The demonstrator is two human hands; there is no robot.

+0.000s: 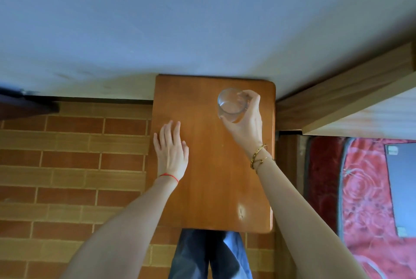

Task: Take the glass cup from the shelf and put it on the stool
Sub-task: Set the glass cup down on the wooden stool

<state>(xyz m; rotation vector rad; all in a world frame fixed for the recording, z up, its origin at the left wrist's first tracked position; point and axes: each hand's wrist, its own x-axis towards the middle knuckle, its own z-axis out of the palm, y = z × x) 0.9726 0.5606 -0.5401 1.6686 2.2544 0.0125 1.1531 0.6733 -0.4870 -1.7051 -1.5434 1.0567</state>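
A clear glass cup [230, 104] is over the far right part of the brown wooden stool [209, 188], which stands against a pale wall. My right hand [246, 123] grips the cup from its right side, fingers wrapped around it. I cannot tell whether the cup touches the stool top. My left hand [172, 150] hovers flat over the stool's left edge, fingers apart, holding nothing.
A wooden shelf or bed frame [344, 98] runs along the right. Below it lies a red patterned cover [364, 200] with a dark flat item [403, 188] on it. Brick-pattern floor [72, 166] spreads to the left. My legs [209, 256] are under the stool's near edge.
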